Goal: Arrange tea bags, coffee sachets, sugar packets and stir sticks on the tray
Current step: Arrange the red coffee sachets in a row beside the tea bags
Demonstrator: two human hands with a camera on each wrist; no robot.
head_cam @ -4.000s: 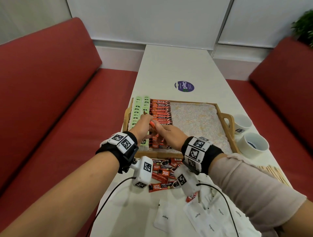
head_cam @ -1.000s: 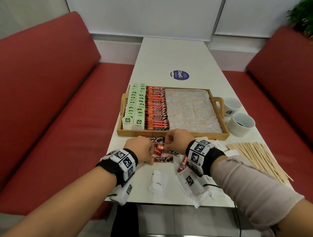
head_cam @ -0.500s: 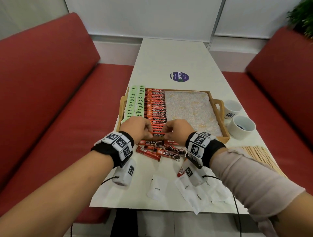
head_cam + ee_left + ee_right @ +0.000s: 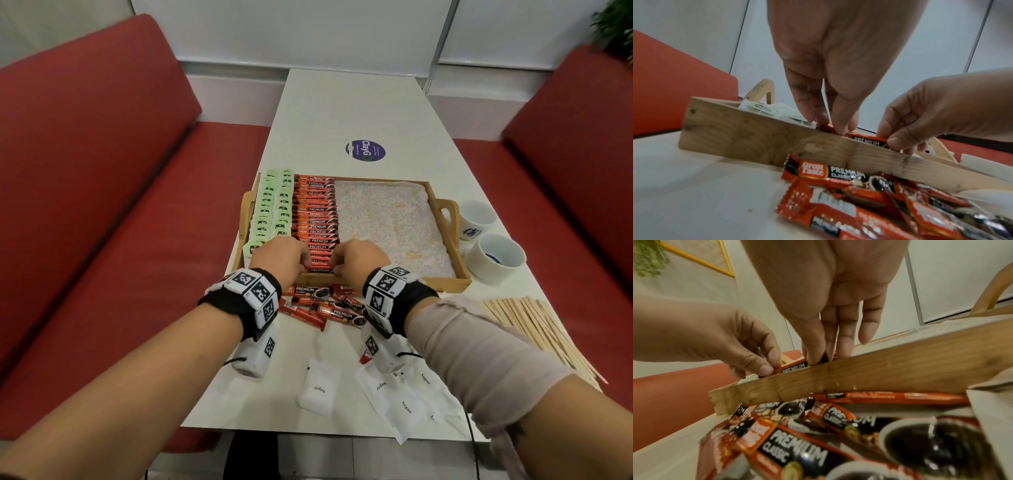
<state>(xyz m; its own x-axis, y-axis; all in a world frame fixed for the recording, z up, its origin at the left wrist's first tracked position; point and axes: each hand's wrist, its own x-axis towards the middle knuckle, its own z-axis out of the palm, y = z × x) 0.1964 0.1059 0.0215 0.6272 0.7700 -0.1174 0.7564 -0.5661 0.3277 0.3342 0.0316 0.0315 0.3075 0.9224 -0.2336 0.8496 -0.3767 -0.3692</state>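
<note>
A wooden tray [image 4: 442, 282] holds two rows of green tea bags [image 4: 270, 205] at its left and a row of red coffee sachets [image 4: 317, 219] beside them. Both hands meet at the near end of that row. My left hand [image 4: 284, 255] pinches the left end of one coffee sachet [image 4: 865, 140] just inside the tray's near wall [image 4: 760, 138]. My right hand [image 4: 356, 257] pinches the same sachet's right end [image 4: 795, 367]. Loose coffee sachets [image 4: 322, 305] lie on the table in front of the tray.
White sugar packets [image 4: 394, 394] lie near the table's front edge. Wooden stir sticks [image 4: 534, 325] fan out at the right. Two white cups [image 4: 496, 253] stand beside the tray's right handle. Red benches flank the white table [image 4: 342, 113].
Both hands picked a sachet from the loose pile and carried it forward over the tray's near wall to the end of the coffee row.
</note>
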